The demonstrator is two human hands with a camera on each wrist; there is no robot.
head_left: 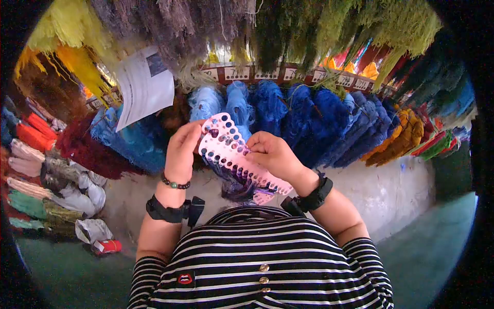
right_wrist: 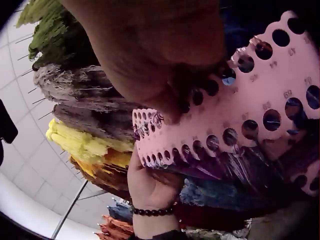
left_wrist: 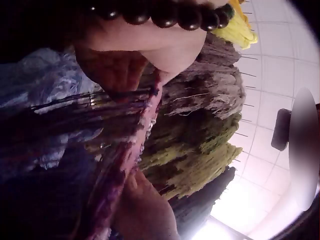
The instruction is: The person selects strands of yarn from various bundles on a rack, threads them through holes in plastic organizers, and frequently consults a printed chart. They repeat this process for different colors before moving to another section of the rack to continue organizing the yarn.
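Both hands hold a pink thread card (head_left: 226,149) with rows of round holes along its edges, in front of the chest. My left hand (head_left: 182,149) grips the card's upper left end between thumb and fingers. At the opposite edge, my right hand (head_left: 280,160) pinches the card by its row of holes. In the right wrist view, small numbers run beside the holes on the pink card (right_wrist: 250,100). Purple and dark threads (head_left: 239,188) are looped through many holes and hang below it. The right fingertips are partly hidden in that view by the hand itself.
Blue skeins (head_left: 270,105) hang in a row just beyond the hands, beneath numbered labels (head_left: 265,72). Grey-purple yarn (head_left: 188,23) and olive yarn (head_left: 329,36) hang above. A printed sheet (head_left: 146,95) hangs at left. Folded skeins (head_left: 31,206) and a red packet (head_left: 107,246) lie lower left.
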